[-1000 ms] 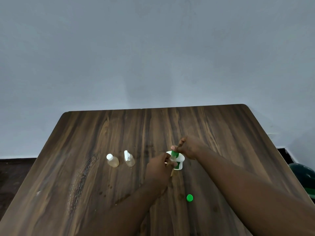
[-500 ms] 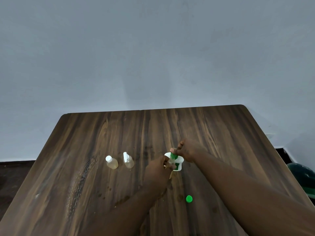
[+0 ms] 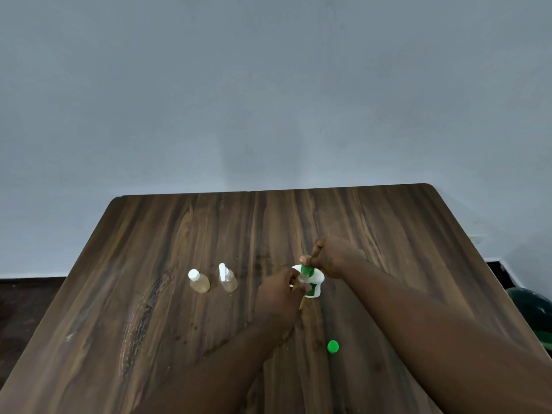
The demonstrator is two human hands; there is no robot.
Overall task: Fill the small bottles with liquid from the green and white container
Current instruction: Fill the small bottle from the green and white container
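Note:
The green and white container (image 3: 315, 286) is at the table's middle. My right hand (image 3: 334, 258) pinches its green neck from above. My left hand (image 3: 280, 294) presses in from the left, closed around a small clear bottle (image 3: 301, 280) held against the container; my fingers hide most of that bottle. Two more small bottles stand upright to the left, apart from my hands, both holding yellowish liquid: one with a round white cap (image 3: 198, 282) and one with a white flip top (image 3: 227, 279). A loose green cap (image 3: 332, 346) lies near the front.
Everything rests on a dark wooden table (image 3: 388, 234) against a plain grey wall. Small drips mark the wood in front of the bottles. A dark green round object (image 3: 531, 312) sits beyond the table's right edge.
Both hands stay at the container. My right hand's fingers have shifted slightly on the green neck. The standing bottles and the green cap have not moved.

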